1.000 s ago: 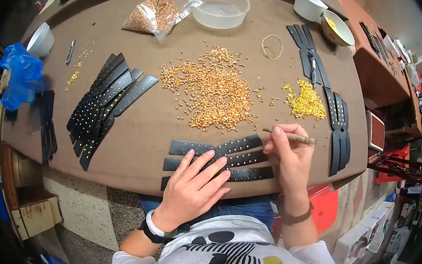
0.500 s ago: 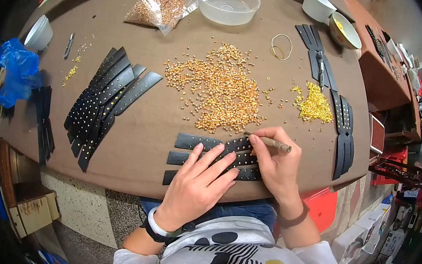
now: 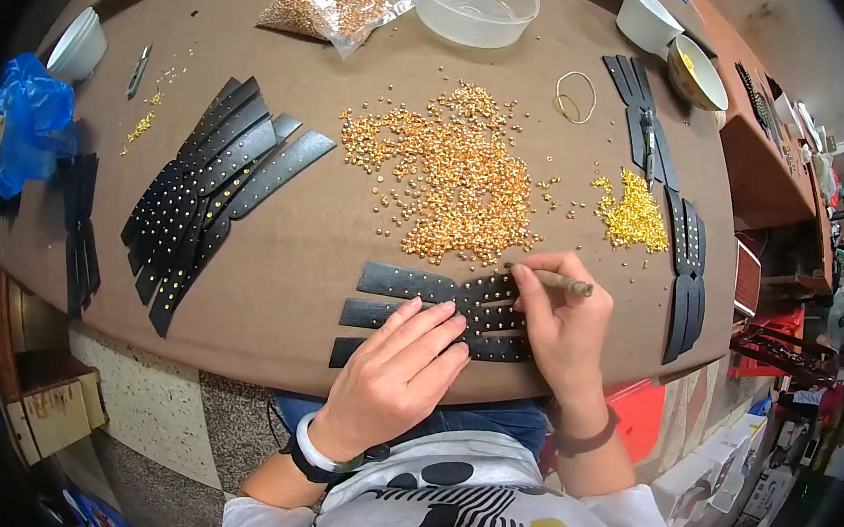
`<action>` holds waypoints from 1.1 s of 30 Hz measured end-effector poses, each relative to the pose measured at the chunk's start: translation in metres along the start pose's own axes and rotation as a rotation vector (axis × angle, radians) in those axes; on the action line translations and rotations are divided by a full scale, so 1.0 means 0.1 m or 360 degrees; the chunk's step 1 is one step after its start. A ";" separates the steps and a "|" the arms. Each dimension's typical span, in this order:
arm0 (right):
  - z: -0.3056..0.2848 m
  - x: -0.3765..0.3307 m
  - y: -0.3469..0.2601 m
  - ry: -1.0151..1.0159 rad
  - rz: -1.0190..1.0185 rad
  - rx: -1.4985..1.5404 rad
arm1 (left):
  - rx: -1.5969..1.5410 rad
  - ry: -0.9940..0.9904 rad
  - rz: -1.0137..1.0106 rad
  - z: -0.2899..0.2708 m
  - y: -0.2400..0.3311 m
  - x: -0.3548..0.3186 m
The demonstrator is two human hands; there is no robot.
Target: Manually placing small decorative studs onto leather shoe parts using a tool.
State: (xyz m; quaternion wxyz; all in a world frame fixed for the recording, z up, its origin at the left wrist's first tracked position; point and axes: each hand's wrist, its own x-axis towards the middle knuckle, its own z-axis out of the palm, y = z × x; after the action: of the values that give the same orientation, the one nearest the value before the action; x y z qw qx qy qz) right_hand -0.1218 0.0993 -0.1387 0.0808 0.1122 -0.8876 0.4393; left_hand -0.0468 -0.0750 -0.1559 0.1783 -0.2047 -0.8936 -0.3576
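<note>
Moved since 1 second ago: right hand (image 3: 569, 332), leftward, from beside the strap ends to over them.

Right hand: fingers closed on 1 thin brownish stick (image 3: 571, 285), tilted, its tip near the far edge of the studded straps (image 3: 405, 282).
Left hand (image 3: 401, 367): fingers extended, palm down, gripping nothing, pressed on the same straps.
Studded straps: black, 3 rows showing, flat at the table's near edge, partly under both hands.
Copper-coloured beads (image 3: 469, 187): 1 loose heap, just beyond the straps.
Yellow studs (image 3: 635, 217): 1 smaller heap, to the right.
Black strap pile (image 3: 220, 166): overlapping, studded, to the left.
Clear bag (image 3: 324, 4): filled with beads; whitish patch at its mouth, any print too blurred to read.
Clear tub (image 3: 476, 12): beside the bag.
Shirt (image 3: 480, 520): white, printed with black stripes and 1 yellow shape.
</note>
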 end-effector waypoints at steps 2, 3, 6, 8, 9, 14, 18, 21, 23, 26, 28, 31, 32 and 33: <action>-0.03 0.00 0.00 0.0020 0.0248 0.0327 | -0.0028 0.0046 0.0002 0.00 0.00 0.00; -0.03 0.00 0.00 0.0022 0.0249 0.0325 | -0.0043 0.0070 -0.0007 0.01 0.00 0.01; -0.05 0.00 -0.03 0.0060 0.0243 0.0458 | -0.0056 0.0104 -0.0019 0.01 -0.01 0.02; -0.04 -0.01 -0.04 -0.0039 0.0279 0.0524 | -0.0050 0.0116 -0.0023 0.00 -0.01 0.02; -0.04 -0.01 -0.04 -0.0040 0.0274 0.0522 | -0.0056 0.0118 -0.0026 0.00 -0.01 0.02; -0.09 0.00 -0.04 -0.0051 0.0453 0.0804 | -0.0088 0.0140 -0.0013 0.01 0.00 0.03; -0.25 0.02 -0.06 -0.0150 0.0644 0.1120 | -0.0112 0.0120 0.0018 0.00 -0.01 0.01; -0.38 0.02 -0.05 -0.0407 0.0834 0.1167 | -0.0100 0.0115 0.0018 -0.01 -0.01 0.00; -0.49 -0.01 -0.18 -0.0374 0.0754 0.1039 | -0.0088 0.0096 0.0009 -0.02 -0.01 -0.02; -0.61 -0.05 -0.25 -0.0314 0.0632 0.0872 | -0.0040 0.0061 0.0030 -0.03 0.00 0.00; -0.69 -0.06 -0.24 -0.0187 0.0621 0.0799 | 0.0022 0.0002 0.0089 -0.04 0.02 0.03; -0.61 0.04 -0.34 -0.0089 0.0709 0.1148 | 0.0023 -0.0070 0.0164 -0.05 -0.01 0.01; -0.56 0.08 -0.43 0.0071 0.0863 0.1414 | -0.0029 -0.0074 0.0173 -0.05 -0.03 -0.01; -0.51 0.06 -0.32 -0.0005 0.0643 0.1243 | -0.0031 -0.0079 0.0171 -0.05 -0.03 -0.01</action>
State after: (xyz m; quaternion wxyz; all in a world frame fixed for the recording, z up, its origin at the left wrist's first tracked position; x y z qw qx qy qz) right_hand -0.1170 0.1208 -0.0819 -0.0566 -0.0407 -0.6591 0.7488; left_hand -0.0464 -0.0808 -0.1544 0.1730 -0.2628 -0.8819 -0.3511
